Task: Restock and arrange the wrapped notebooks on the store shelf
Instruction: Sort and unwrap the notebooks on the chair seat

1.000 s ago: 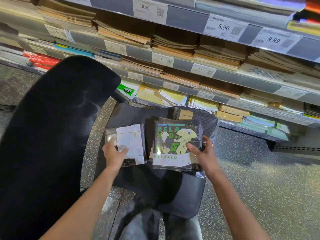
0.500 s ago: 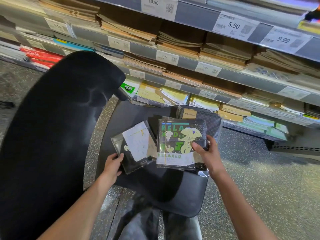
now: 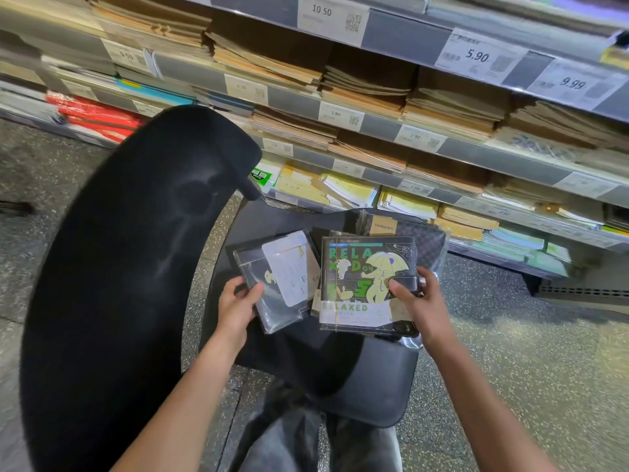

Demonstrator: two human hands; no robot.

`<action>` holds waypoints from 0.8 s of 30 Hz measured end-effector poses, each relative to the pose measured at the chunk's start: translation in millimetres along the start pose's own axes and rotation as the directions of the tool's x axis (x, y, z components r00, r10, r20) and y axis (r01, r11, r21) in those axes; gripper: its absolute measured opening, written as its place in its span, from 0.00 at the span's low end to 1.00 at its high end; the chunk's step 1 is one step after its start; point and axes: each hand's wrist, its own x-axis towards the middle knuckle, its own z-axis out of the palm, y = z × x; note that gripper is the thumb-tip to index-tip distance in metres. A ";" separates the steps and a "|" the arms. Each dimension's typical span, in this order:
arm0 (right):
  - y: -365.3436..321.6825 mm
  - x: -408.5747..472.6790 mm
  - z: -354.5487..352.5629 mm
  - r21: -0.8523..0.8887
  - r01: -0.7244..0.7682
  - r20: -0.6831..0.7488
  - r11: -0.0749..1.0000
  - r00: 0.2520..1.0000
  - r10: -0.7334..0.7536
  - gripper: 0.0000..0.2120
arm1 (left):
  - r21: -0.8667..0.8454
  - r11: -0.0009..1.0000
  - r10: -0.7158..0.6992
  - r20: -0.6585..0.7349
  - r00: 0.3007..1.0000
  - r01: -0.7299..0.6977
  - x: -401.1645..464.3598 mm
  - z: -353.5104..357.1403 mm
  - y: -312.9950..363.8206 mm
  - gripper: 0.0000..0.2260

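Note:
A wrapped dark notebook with a white label (image 3: pixel 282 277) is tilted above the black chair seat (image 3: pixel 357 379); my left hand (image 3: pixel 236 301) grips its lower left edge, thumb on the cover. To its right lies a stack of wrapped notebooks with a green "RELAXED" cover (image 3: pixel 360 284). My right hand (image 3: pixel 418 301) holds that stack at its right edge, thumb on top. The store shelf (image 3: pixel 374 172) with rows of stacked notebooks runs across the back.
The black chair backrest (image 3: pixel 119 267) fills the left side. A dark patterned pouch with a tan tag (image 3: pixel 422 233) lies behind the stack on the seat. Price labels (image 3: pixel 480 56) line the shelf fronts. Speckled floor (image 3: pixel 527 352) spreads to the right.
My left hand moved from the notebook's bottom to its left edge and lifted it at a tilt. My right hand stays on the "RELAXED" stack.

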 end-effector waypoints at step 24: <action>10.2 -1.1 118.2 0.097 -0.028 0.143 0.995 0.990 0.014 0.24 | 0.608 0.485 0.700 0.162 0.696 -0.629 -70.6 14.7 153.7 0.13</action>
